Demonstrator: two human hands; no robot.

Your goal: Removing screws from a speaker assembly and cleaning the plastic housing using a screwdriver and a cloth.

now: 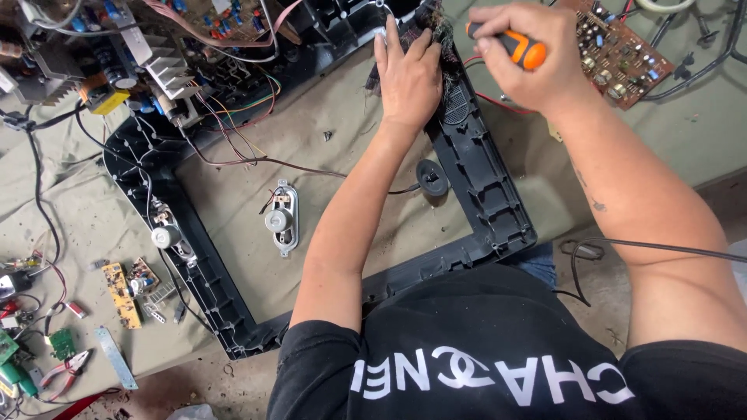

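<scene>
I look down from the head camera onto a cloth-covered floor (334, 140) spread with electronics parts. My left hand (406, 74) lies flat, fingers unclenched, pressing on the upper right side of a large black plastic frame (482, 187), beside a tangle of thin wires. My right hand (517, 54) is clenched round the orange and black handle of a screwdriver (520, 48), held just above that same corner; the tip is hidden behind my hand.

The frame runs as a big open rectangle from the top centre down to the lower left. It looks light but stiff and wide, likely to flex, so I judge it best held by its ribbed side rails, not the thin corners. The screwdriver handle looks rubbery and easy to hold.

Inside the frame lies a small oval speaker (282, 219). A brown circuit board (618, 50) sits at top right; a small yellow board (123, 294) and red-handled pliers (66, 367) lie at lower left. No packages or signs show.
</scene>
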